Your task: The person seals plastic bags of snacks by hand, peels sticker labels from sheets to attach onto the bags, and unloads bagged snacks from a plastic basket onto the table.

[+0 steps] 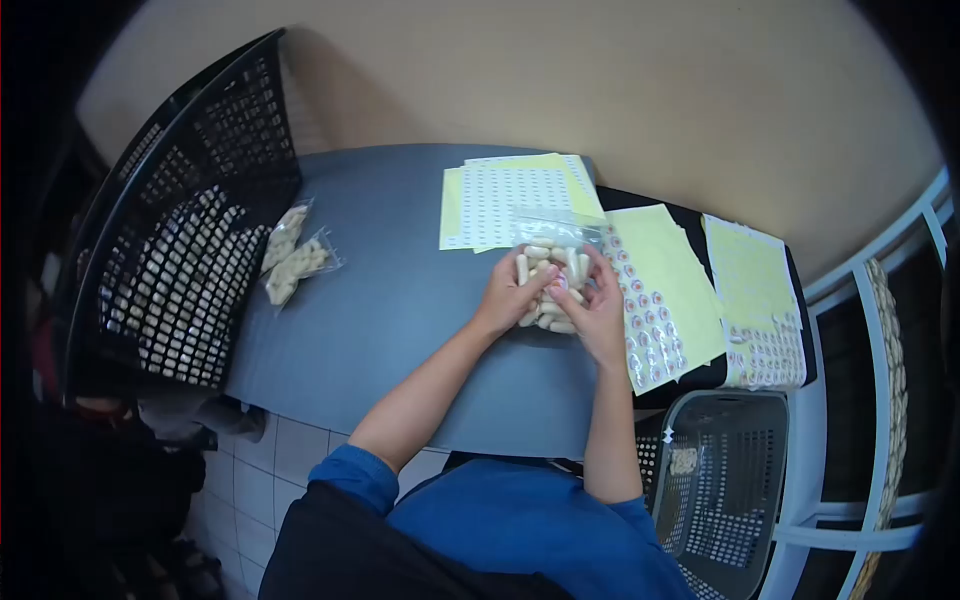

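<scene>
One clear zip bag point(555, 255) of whitish capsules, held over the right part of the grey table point(400, 330), seal strip toward the far edge; whether touching the tabletop, impossible to tell. Left hand point(508, 293): fingers curled round the bag's left side, thumb pressed on the front. Right hand point(600, 308): closed round the bag's right side, thumb meeting the same spot, a small pink-and-white sticker point(562, 281) between the two thumbs. Two filled bags point(292, 255), clear, pale contents, lying together toward the table's left edge, just beside the black basket point(180, 265). Basket tall and perforated, at the left edge, pale contents showing through the holes. White label sheets point(512, 195), rows of small printed marks, overlapping at the far right corner. One pale yellow sheet point(660, 270) with rounded stickers along one side, beyond the right edge on a black surface. One further sticker sheet point(758, 290), partly used, to the right of that. One grey basket point(735, 394), below the black surface, a pale packet point(684, 461) inside.
</scene>
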Demonstrator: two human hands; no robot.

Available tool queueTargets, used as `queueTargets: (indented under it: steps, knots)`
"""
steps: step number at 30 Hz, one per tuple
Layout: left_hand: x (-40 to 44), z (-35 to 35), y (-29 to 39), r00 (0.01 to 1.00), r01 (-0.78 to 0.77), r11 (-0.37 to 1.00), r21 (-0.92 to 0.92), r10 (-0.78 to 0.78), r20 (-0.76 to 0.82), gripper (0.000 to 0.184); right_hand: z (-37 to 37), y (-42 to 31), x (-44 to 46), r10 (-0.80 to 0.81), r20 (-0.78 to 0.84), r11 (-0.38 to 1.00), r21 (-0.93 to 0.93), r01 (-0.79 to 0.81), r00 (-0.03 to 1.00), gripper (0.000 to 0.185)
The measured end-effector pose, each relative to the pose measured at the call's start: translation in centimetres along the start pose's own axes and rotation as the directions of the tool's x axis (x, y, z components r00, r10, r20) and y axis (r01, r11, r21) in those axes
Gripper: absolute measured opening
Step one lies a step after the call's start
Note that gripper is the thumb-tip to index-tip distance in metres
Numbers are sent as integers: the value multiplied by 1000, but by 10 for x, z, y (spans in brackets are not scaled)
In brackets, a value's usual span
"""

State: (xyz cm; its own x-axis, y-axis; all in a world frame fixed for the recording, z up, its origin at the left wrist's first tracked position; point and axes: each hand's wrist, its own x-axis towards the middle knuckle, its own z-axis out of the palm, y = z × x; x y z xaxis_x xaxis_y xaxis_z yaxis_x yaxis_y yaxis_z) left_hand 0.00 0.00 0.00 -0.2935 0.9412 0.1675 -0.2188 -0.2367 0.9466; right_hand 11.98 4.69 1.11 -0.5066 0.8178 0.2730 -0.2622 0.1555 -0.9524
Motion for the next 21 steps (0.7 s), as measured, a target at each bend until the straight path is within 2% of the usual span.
queueTargets:
  steps: [2, 3, 5, 6, 7, 8, 9, 10, 11, 12, 13, 14, 15, 16, 18, 19, 20, 21]
  knots:
    - [2, 8, -4, 997, -71, 994, -86, 70, -14, 29, -10, -9, 0, 29, 4, 995, -92, -29, 1000, 61]
    - [1, -18, 8, 997, -72, 997, -19, 73, 2, 29, 10, -8, -1, 5, -8, 1000, -28, -5, 1000, 61]
    - [10, -26, 4, 994, -83, 997, -4, 83, 67, 29, -10, -22, -7, 3, -45, 985, -173, -11, 999, 56]
    - [8, -31, 21, 988, -151, 939, 309, 150, 27, 32, -29, -25, -11, -48, -116, 973, -232, 20, 992, 54]
    - [5, -44, 41, 982, -106, 862, 496, 170, -85, 32, -52, -26, -15, -105, -183, 958, -283, 50, 977, 52]
    - [1, -65, 57, 959, -39, 748, 662, 213, -185, 33, -77, -28, -23, -169, -277, 951, -299, 83, 946, 51]
    - [-6, -90, 66, 894, -26, 515, 857, 396, -211, 33, -110, -23, -33, -186, -417, 947, -317, 50, 890, 50]
    - [-21, -106, 79, 820, 108, 359, 927, 495, -287, 39, -140, -23, -47, -150, -626, 970, -244, -10, 765, 49]
    - [-34, -130, 86, 800, 234, 288, 928, 486, -353, 43, -167, -29, -65, -171, -744, 951, -297, -89, 645, 48]
    - [-46, -157, 86, 801, 293, 132, 947, 507, -318, 45, -192, -31, -89, -201, -813, 948, -302, -99, 547, 49]
    - [-56, -177, 82, 805, 346, -27, 938, 522, -282, 47, -239, -11, -115, -301, -834, 922, -379, -84, 461, 49]
    - [-65, -183, 86, 815, 410, -57, 910, 470, -337, 45, -271, 1, -147, -351, -845, 883, -442, -157, 404, 48]
    - [-70, -187, 90, 819, 469, -92, 878, 418, -393, 44, -283, 5, -175, -360, -872, 837, -459, -299, 331, 47]
    - [-71, -200, 86, 821, 466, -87, 881, 415, -393, 44, -308, 29, -205, -327, -910, 872, -394, -290, 254, 40]
    - [-72, -222, 73, 796, 471, -13, 882, 436, -419, 35, -313, 48, -248, -40, -996, 919, -68, -387, 81, 35]
    - [-70, -221, 71, 799, 470, -11, 883, 430, -420, 35, -317, 64, -269, 3, -997, 913, -26, -407, 71, 34]
    - [-65, -219, 71, 772, 466, 58, 883, 461, -438, 29, -323, 83, -288, 45, -997, 905, 13, -425, 63, 34]
    - [-60, -216, 72, 740, 458, 128, 880, 493, -457, 23, -333, 102, -301, 137, -990, 897, 131, -423, -15, 32]
